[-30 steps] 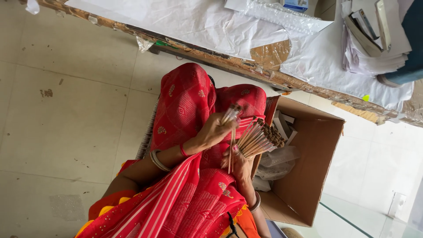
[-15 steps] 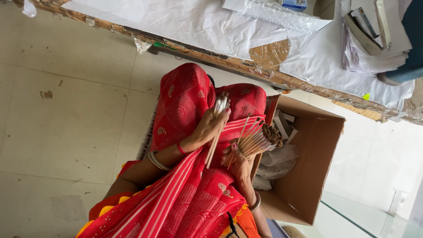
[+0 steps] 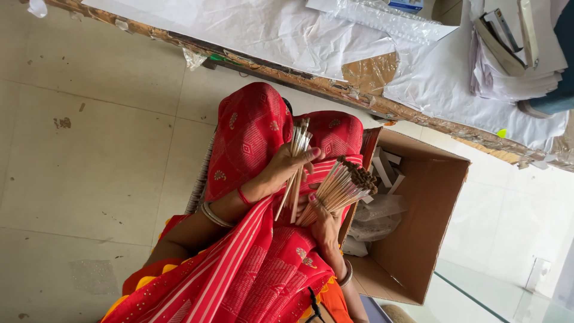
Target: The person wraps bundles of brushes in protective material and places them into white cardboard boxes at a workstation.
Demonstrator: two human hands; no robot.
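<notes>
sticks (image 3: 297, 164) are being held in two bunches over a lap draped in red cloth (image 3: 251, 137). a small bunch of thin pale sticks is being gripped in the left hand (image 3: 286, 168), its fingers closed around the middle so that the ends are standing out above and below the fist. a larger bundle (image 3: 342, 186), fanned out and dark at its tips, is being clamped in the right hand (image 3: 320, 218) just beside it, with the tips pointing toward the cardboard box (image 3: 430, 221).

the step in hand is judged to be a sorting or counting of sticks, a few being kept apart from the main bundle. the next move is judged to call for a steady grip on the small bunch, so that the loose sticks are not being let slip, and for the ends to be evened before anything is set down.

both hands are being kept shut on their sticks; neither is open. bangles (image 3: 214, 215) are being worn on the left wrist.

the box is standing open on its side just beside the knees, with white packets and clear wrapping being kept inside it. beyond it a low table edge (image 3: 335, 90) is being covered by white sheets and clear plastic, with stacked papers near its far end. a pale tiled floor (image 3: 89, 149) is lying around everything.
</notes>
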